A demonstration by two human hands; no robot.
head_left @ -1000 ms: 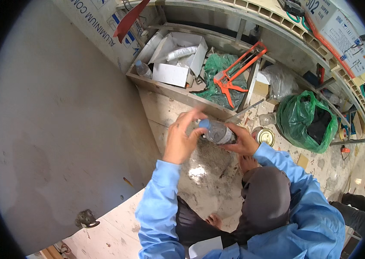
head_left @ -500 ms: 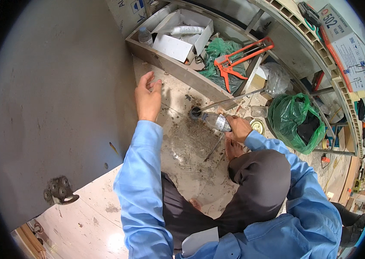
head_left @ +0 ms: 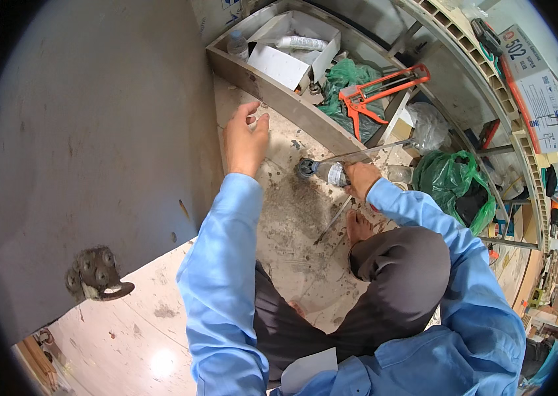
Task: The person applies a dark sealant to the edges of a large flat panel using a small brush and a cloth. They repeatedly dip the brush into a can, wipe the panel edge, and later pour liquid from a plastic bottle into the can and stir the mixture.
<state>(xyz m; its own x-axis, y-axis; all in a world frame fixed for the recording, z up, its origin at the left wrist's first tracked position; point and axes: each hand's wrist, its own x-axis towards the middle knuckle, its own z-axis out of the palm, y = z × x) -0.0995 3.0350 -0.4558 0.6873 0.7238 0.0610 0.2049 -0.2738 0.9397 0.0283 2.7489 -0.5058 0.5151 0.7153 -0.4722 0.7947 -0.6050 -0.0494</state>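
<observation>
My right hand (head_left: 362, 180) is wrapped round a clear plastic bottle (head_left: 333, 173) with a pale label. The bottle lies tilted, its neck toward a small round dark cup (head_left: 306, 167) on the floor. Whether liquid runs from it is too small to tell. A thin stick (head_left: 374, 150) slants from the cup up to the right. My left hand (head_left: 246, 140) hovers above the floor left of the cup, fingers apart and slightly curled, holding nothing.
Beyond my hands stands a wooden drawer (head_left: 279, 92) with a white box (head_left: 279, 65) and an orange caulking gun (head_left: 384, 92). At right sits a green plastic bag (head_left: 447, 178). A grey panel (head_left: 100, 152) rises at left. My foot (head_left: 359, 228) is near the bottle.
The view has shifted a little, so the drawer and floor things sit further right. My right hand still grips the bottle beside the cup; my left hand stays raised with nothing in it.
</observation>
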